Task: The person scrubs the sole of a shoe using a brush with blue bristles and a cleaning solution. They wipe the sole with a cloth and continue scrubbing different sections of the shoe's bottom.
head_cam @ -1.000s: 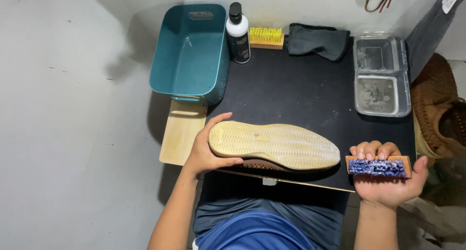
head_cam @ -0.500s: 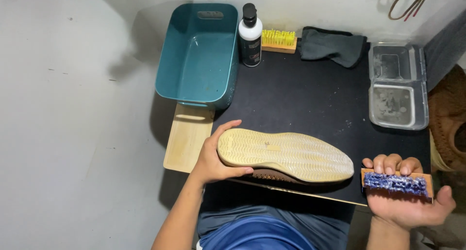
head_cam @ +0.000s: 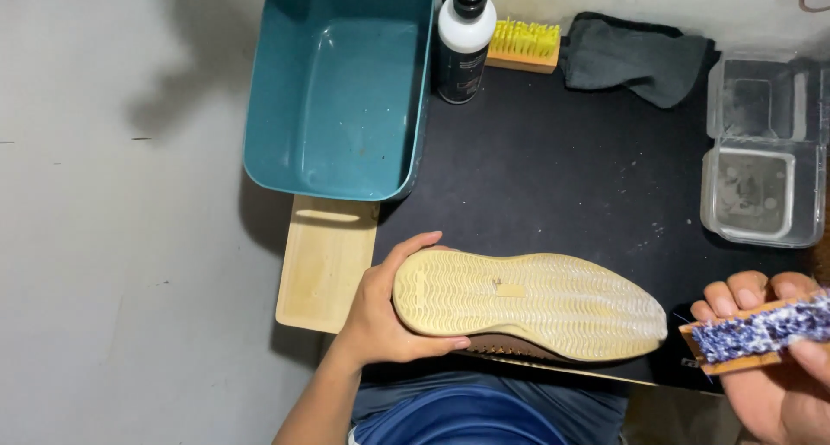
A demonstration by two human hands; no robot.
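A: What is held at this moment?

B: A shoe (head_cam: 527,305) is gripped at the heel by the left hand (head_cam: 385,311), turned sole-up over the near edge of the black counter (head_cam: 553,177). A wooden brush with blue-and-white bristles (head_cam: 761,331) is clasped in the right hand (head_cam: 774,367), bristles up, just beside the toe but apart from it.

A: Which step can be judged?

B: The sole appears ready to be scrubbed; the brush has not yet been laid on it. For the next move, the bristles would need to be turned down onto the tread while the heel is kept steady.

A: What else is seen?

B: A teal tub (head_cam: 341,91), a bottle (head_cam: 464,34), a yellow brush (head_cam: 523,46), a dark cloth (head_cam: 640,56) and a clear tray (head_cam: 765,155) at the far side.

A: What differs from half a second ago?

B: The brush has been tilted and carried lower right; the shoe is held much as before.
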